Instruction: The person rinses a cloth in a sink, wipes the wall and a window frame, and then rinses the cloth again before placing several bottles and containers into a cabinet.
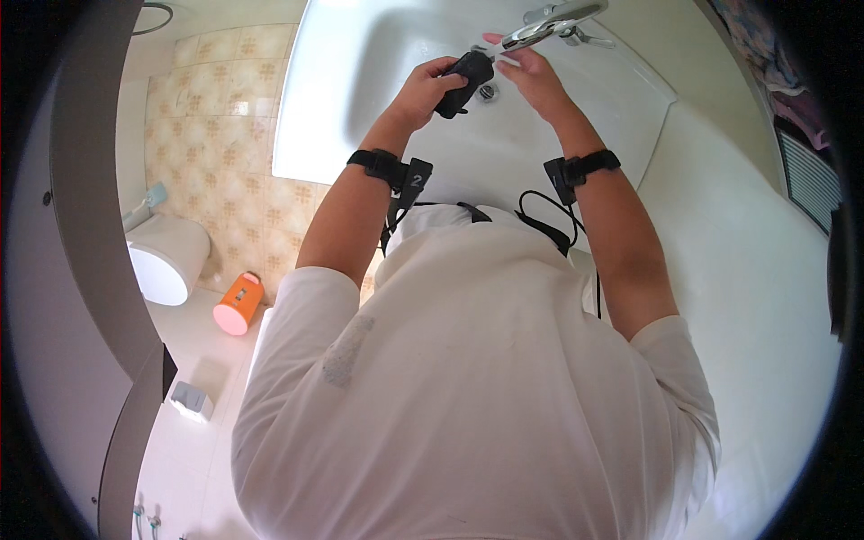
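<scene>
Over the white sink [378, 135], my left hand [425, 93] is closed round a black bottle-like object [466, 83], held tilted above the basin. Its exact kind does not show. My right hand [537, 83] is just below the chrome faucet [553, 24], with thumb and fingers apart around a whitish patch, perhaps running water. The fingertips come near the upper end of the black object; I cannot tell whether they touch it. Beneath the hands is the round drain [487, 93].
A chrome lever [589, 40] sits right of the faucet. Cabled black straps are on both wrists. To the left are a white toilet [175, 252], an orange bin [239, 304] and a small white box [191, 401]. Folded cloth [765, 54] lies at the far right.
</scene>
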`<state>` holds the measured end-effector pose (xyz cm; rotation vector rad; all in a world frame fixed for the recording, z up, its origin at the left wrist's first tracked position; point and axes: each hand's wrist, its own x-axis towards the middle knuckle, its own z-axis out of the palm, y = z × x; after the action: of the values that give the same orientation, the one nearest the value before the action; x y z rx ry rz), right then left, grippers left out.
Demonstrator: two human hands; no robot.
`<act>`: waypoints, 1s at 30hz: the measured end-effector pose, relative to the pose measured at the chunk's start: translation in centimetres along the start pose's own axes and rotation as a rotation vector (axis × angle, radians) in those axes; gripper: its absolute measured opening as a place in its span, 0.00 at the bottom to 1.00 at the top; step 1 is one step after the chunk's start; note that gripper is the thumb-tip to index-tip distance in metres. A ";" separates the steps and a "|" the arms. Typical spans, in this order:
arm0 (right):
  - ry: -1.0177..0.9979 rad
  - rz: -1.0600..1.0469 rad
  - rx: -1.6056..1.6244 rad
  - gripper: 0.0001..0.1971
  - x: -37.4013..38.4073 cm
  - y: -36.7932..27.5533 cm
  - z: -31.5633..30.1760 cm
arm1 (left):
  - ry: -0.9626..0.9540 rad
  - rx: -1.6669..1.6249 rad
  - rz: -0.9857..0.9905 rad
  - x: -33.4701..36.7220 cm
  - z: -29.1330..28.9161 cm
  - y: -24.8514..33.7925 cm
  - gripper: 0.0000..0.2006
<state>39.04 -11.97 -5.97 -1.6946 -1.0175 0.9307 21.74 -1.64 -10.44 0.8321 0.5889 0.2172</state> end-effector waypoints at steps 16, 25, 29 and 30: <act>-0.015 0.384 0.173 0.13 -0.4 1.8 -1.6 | 0.056 0.192 0.006 0.9 0.2 0.4 0.15; -0.119 0.132 -0.317 0.16 0.5 1.6 -0.5 | -0.055 -0.037 0.013 1.6 1.2 0.1 0.17; -0.139 0.069 -0.198 0.20 0.5 0.5 -0.7 | -0.030 -0.182 0.006 0.6 0.9 1.1 0.24; -0.182 0.125 -0.190 0.22 0.6 0.1 -1.1 | -0.027 -0.220 0.005 0.5 1.1 1.4 0.26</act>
<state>40.27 -11.79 -5.88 -1.8738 -1.1611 1.1145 22.81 -1.18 -9.01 0.6226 0.5275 0.2698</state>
